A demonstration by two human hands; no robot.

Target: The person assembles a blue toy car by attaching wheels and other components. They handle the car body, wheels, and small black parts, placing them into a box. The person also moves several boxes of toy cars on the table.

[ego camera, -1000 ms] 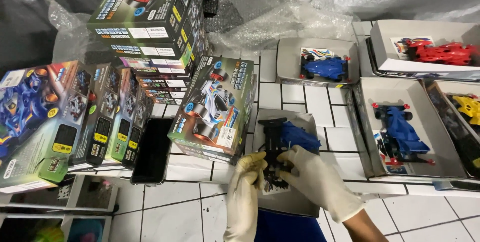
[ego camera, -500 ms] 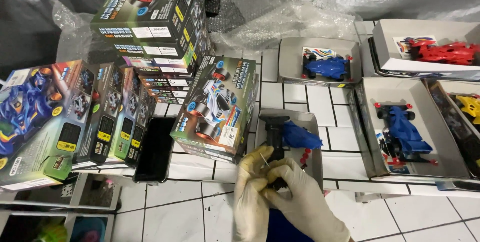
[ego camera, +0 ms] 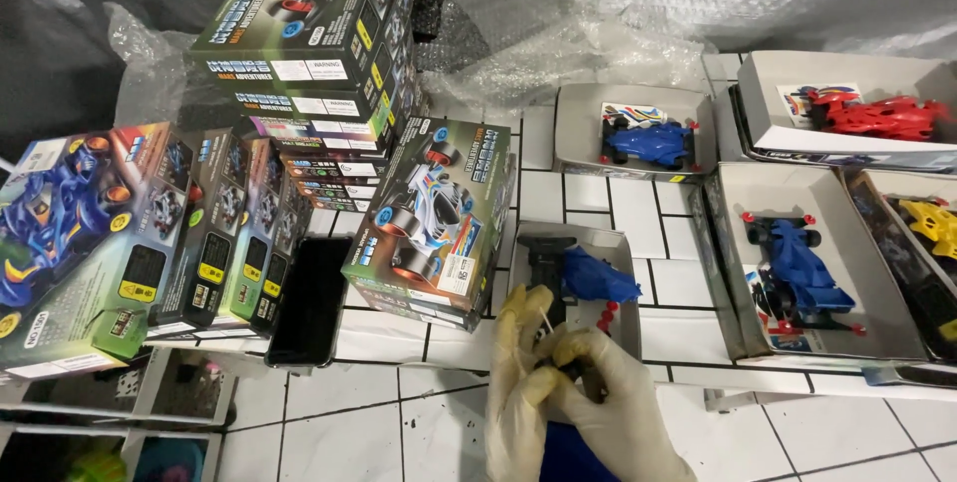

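Both my hands wear pale latex gloves and meet low in the middle of the view. My left hand (ego camera: 518,382) and my right hand (ego camera: 608,407) are closed together around a small black toy-car part (ego camera: 546,337) with a thin white stick at the fingertips. Just beyond them lies an open grey box tray (ego camera: 623,243) holding a black chassis (ego camera: 546,255), a blue car body shell (ego camera: 596,280) and small red pieces (ego camera: 604,317). The lower part of what I grip is hidden by the gloves.
Stacked toy-car boxes (ego camera: 299,63) stand at left, one box (ego camera: 434,213) leaning beside the tray. A black phone (ego camera: 311,298) lies on the white tiled floor. Open trays hold blue cars (ego camera: 648,138) (ego camera: 797,273), a red car (ego camera: 877,115) and a yellow car (ego camera: 932,223).
My hands have drawn back toward me from the tray and closed together on the small black part. The view has shifted slightly.
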